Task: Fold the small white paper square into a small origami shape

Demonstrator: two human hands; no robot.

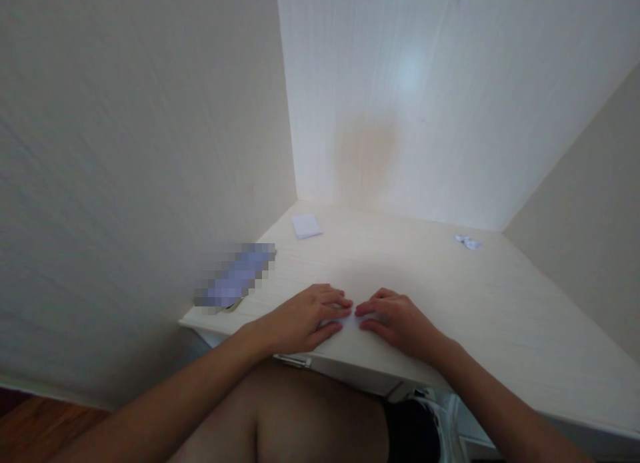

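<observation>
Seemingly working a small pale piece (pixel 354 314) on the counter (pixel 500 310) between left hand (pixel 311 318) and right hand (pixel 400 321), with fingers (pixel 334 312) loosely curled, impossible to tell if gripping, probably needing even pressure next.

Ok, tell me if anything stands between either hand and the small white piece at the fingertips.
Nothing visible does: the left hand and right hand are both right at the small white piece. The white square and crumpled scrap lie farther back on the tabletop.
</observation>
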